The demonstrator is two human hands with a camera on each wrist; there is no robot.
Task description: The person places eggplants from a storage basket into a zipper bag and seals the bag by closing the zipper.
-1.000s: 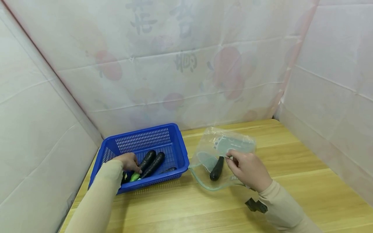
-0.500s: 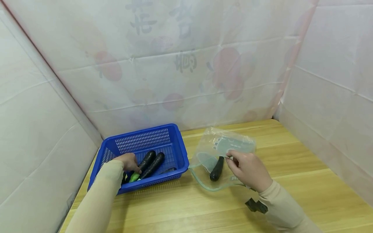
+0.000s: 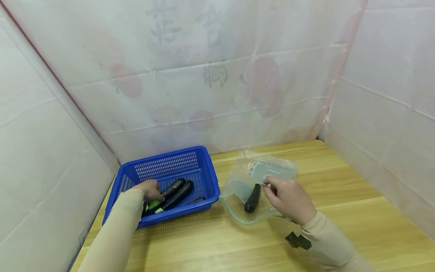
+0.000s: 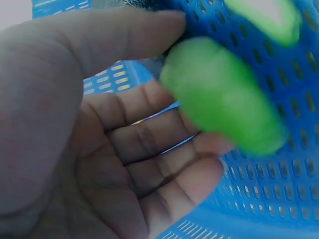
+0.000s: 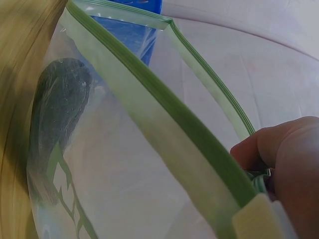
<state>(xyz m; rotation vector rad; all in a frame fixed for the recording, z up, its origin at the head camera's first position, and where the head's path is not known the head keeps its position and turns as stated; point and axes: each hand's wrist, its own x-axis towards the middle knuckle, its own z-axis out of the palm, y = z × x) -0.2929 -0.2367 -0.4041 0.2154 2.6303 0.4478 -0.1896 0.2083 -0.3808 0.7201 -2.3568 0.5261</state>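
In the blue basket (image 3: 166, 166), my left hand (image 3: 149, 189) pinches a dark eggplant (image 3: 172, 189) near its green stem end (image 4: 219, 94) between thumb and fingers. Another dark eggplant (image 3: 181, 194) lies alongside it, its green end toward the basket's near wall. My right hand (image 3: 289, 196) pinches the edge of a clear zip bag (image 3: 234, 177) whose mouth gapes toward the near side. Inside the bag rests one dark eggplant (image 3: 252, 199), also visible through the plastic in the right wrist view.
A dark item (image 3: 198, 199) lies low at the basket's right end. Basket and bag stand side by side on a wooden table (image 3: 204, 245). Pale printed sheets (image 3: 204, 94) enclose the table's back and both sides.
The two eggplants by my left hand have shifted and tilted slightly inside the basket, and the green ends moved a little. My right hand and the bag have hardly moved.
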